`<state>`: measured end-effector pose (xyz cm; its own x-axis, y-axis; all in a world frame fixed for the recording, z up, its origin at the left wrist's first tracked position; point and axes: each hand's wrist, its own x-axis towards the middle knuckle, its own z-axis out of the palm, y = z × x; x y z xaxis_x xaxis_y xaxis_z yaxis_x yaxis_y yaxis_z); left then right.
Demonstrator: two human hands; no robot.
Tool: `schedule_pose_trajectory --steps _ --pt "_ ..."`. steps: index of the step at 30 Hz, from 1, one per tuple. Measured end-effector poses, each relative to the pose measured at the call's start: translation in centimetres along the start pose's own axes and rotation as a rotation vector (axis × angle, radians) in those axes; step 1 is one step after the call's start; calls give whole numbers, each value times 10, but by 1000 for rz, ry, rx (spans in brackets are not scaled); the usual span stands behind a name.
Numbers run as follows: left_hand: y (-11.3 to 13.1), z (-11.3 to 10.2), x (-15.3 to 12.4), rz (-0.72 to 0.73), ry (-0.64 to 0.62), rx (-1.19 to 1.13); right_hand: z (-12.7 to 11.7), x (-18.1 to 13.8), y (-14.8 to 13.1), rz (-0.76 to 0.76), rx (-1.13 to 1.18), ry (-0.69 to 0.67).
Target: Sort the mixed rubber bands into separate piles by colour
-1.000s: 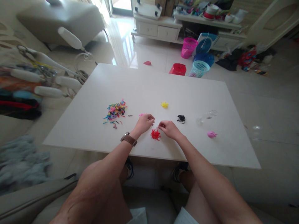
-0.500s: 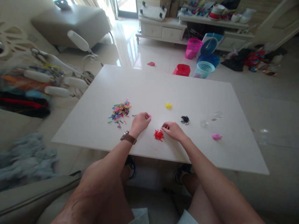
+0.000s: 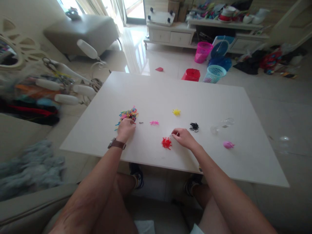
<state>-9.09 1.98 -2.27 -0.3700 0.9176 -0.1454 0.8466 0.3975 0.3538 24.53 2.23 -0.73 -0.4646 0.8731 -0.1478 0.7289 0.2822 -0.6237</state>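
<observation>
My left hand, with a watch on its wrist, is at the near edge of a mixed-colour pile of small rubber bands. Its fingers are drawn together, and what they pinch is too small to name. Beside the red bands, my right hand is closed in a pinch, with something tiny and pale at the fingertips. Pink bands lie between the hands, with one dark band to their left. Yellow bands lie farther back; black bands sit right of my right hand.
On the right of the white table lie a clear plastic bottle and a pink object. Beyond its far edge stand a red bin and a light-blue basket. A white lamp-like fixture is at the left.
My left hand has moved left from the pink bands to the mixed pile, uncovering the pink bands. My right hand stays by the red bands. The view has shifted slightly.
</observation>
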Motion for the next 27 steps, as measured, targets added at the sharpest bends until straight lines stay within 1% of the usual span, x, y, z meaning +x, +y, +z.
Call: schedule_pose_trajectory --steps 3,5,7,9,15,20,27 --pt "-3 5 3 64 40 2 -1 -1 -1 2 4 -9" --pt "-4 7 6 107 38 -2 -2 -1 -2 -2 7 -13" --pt "-3 8 7 111 29 -17 -2 -1 -2 -5 13 -20" --pt "-1 6 6 83 52 -43 -3 -2 -2 -5 21 -19" --pt "6 -8 4 -58 179 -108 -4 -3 -1 -8 17 -1" --pt "7 -10 4 -66 231 -212 -4 -3 0 -10 18 -5" --pt "14 -13 1 -122 258 -309 -3 -4 1 -20 20 -11"
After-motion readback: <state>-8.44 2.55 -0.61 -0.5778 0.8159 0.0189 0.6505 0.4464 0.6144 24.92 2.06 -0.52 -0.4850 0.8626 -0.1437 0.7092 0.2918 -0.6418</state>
